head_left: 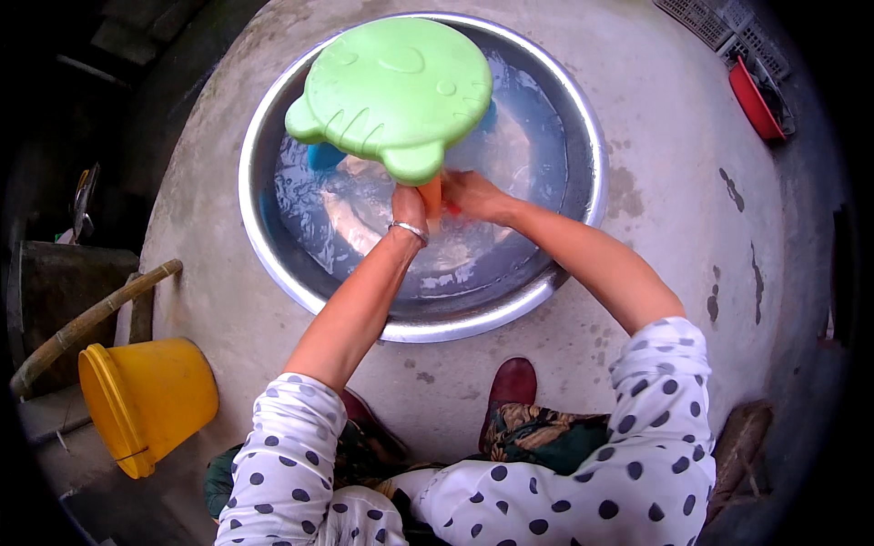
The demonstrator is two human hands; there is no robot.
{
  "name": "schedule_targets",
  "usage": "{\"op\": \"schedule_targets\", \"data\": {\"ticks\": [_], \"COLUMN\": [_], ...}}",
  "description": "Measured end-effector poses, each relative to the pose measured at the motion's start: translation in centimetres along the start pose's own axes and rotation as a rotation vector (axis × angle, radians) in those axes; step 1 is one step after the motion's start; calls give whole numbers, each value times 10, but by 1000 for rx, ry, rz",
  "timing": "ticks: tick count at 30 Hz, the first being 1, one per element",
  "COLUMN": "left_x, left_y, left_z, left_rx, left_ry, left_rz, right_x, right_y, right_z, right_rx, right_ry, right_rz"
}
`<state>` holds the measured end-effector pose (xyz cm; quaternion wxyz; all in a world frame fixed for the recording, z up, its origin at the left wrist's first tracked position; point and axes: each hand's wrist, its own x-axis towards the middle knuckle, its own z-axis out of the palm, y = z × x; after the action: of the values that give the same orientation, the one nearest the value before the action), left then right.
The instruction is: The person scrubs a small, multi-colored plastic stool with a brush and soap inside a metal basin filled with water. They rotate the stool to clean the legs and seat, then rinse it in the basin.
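Observation:
A child's plastic stool (401, 86) is tilted over a large metal basin (596, 164) of water. Its light green seat is shaped like an animal's face and turned up toward me. One orange leg (431, 198) shows below the seat, and blue parts show beneath its edge. My left hand (410, 207), with a silver bangle at the wrist, is closed at the orange leg; the seat hides some of its fingers. Just right of that leg, my right hand (475, 197) is closed low over the water. Something small and red-orange shows at its fingers, too little to name.
A yellow bucket (173, 396) lies on its side at the left, near a bamboo pole (96, 323). Far right are a red basin (756, 102) and grey plastic crates (737, 41). A log (739, 455) lies at the lower right. My shoes are on the concrete before the basin.

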<state>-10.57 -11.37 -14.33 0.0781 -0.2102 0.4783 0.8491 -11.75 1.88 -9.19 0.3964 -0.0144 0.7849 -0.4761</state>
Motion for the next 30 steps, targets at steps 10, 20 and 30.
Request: {"op": "schedule_targets", "data": {"ticks": [10,20,30], "left_x": [-5,-6,-8], "left_y": [12,0,29], "left_z": [9,-26,-48], "left_rx": [-110,651,889], "left_ry": [16,-330,-128], "left_rz": [40,542,237], "right_x": [7,18,-31], "right_y": [38,39,46], "right_z": [52,10,-20], "right_rx": [175,-1286,-1155], "right_ry": [496,224,-63], "right_rz": [-525,-208,-157]}}
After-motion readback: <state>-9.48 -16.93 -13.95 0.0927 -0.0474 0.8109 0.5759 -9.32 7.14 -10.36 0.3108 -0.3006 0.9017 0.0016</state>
